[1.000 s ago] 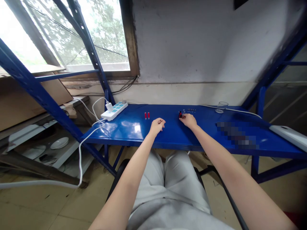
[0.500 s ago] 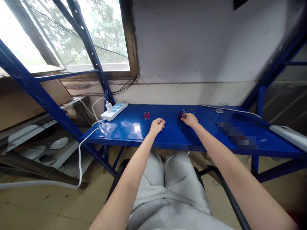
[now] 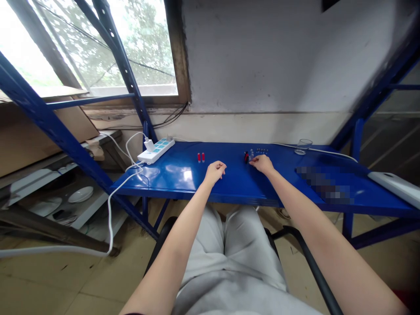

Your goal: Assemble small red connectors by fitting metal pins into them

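My left hand [image 3: 215,171] rests at the front of the blue table with its fingers curled in, and nothing shows in it. Left of it stand two small red cylinders [image 3: 201,157] with pale ends. My right hand [image 3: 262,163] is further right, thumb and forefinger pinched together at a small clear piece [image 3: 251,158]; its exact kind is too small to make out. Just left of those fingertips is a small red and black object [image 3: 246,157]. Behind the right hand lies a row of several tiny metallic-looking pieces [image 3: 262,151].
A white power strip [image 3: 156,151] with a plugged-in cable sits at the left end of the blue table [image 3: 170,183]. To the right are a clear glass [image 3: 303,147], a blurred-out dark object [image 3: 323,184] and a white device [image 3: 395,186]. Blue metal posts flank the table.
My right hand has drawn slightly right, away from the red and black object, and more of the clear piece shows. The left hand stays in place.
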`<state>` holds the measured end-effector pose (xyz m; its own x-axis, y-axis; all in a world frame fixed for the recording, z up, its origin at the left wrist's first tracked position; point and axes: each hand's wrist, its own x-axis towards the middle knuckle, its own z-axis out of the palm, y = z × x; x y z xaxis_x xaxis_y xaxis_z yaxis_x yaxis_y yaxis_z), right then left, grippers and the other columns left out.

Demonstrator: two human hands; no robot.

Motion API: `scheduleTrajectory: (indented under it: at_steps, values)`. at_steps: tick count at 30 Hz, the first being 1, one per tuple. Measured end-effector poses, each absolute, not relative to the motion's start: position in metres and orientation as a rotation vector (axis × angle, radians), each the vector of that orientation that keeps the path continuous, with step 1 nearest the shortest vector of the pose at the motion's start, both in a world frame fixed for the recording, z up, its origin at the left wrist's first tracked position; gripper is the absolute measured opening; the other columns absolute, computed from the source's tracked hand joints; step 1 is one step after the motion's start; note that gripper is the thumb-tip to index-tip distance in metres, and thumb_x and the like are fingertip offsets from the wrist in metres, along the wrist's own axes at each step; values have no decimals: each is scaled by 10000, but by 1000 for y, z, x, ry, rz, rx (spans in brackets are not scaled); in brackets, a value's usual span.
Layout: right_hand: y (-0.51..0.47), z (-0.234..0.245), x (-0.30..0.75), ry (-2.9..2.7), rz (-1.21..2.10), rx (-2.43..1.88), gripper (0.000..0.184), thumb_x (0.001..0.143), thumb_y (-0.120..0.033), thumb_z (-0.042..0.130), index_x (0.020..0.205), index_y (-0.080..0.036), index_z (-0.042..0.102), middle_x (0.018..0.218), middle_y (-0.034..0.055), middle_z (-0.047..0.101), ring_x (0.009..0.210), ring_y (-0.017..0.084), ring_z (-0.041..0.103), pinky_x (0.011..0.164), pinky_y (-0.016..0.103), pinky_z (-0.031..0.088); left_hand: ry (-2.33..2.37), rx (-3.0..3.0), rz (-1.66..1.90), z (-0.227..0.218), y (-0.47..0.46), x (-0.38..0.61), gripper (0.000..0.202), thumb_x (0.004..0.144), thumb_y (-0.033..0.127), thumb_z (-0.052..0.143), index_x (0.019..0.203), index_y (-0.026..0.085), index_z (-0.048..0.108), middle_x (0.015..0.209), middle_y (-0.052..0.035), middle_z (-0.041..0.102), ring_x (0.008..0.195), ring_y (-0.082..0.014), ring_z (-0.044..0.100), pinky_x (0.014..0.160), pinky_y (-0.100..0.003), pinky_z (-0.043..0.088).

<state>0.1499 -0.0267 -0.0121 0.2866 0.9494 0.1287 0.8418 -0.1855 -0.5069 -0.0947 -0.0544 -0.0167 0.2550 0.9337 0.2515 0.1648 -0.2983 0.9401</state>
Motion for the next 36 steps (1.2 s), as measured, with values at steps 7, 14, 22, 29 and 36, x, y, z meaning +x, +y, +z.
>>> scheduleTrajectory:
  at_steps: [7, 14, 22, 29, 36]
  values:
    - [-30, -9, 147, -1605, 219, -2112, 200, 700, -332, 647, 822, -185, 706, 835, 68, 684, 826, 200, 629, 668, 246, 454, 1034, 1676, 1113, -17, -54, -95, 133, 764, 240, 491, 760, 144, 583, 565, 22, 548, 385, -46, 452, 416, -178, 359]
    - [-31, -8, 145, -1568, 287, -2141, 223, 709, -347, 643, 863, -200, 710, 821, 60, 692, 819, 209, 637, 658, 257, 461, 1023, 1671, 1112, -16, -55, -96, 133, 763, 233, 488, 757, 141, 584, 566, 18, 548, 391, -48, 455, 422, -181, 363]
    - [-28, -10, 147, -1576, 263, -2124, 238, 688, -346, 666, 859, -187, 714, 864, 74, 692, 840, 212, 639, 670, 250, 470, 1037, 1668, 1109, -17, -54, -95, 124, 755, 228, 493, 752, 143, 583, 557, 24, 544, 384, -46, 449, 416, -180, 358]
    - [-26, -9, 148, -1631, 245, -2126, 211, 696, -324, 658, 844, -185, 713, 853, 74, 691, 834, 208, 638, 673, 253, 469, 1035, 1670, 1114, -18, -53, -95, 125, 756, 235, 495, 753, 145, 582, 566, 21, 550, 384, -48, 452, 415, -180, 356]
    - [-28, -7, 145, -1606, 247, -2147, 227, 702, -333, 655, 869, -189, 711, 875, 87, 689, 857, 222, 638, 676, 266, 471, 1043, 1653, 1110, -16, -55, -95, 116, 751, 233, 504, 741, 146, 579, 554, 28, 544, 387, -47, 448, 419, -179, 357]
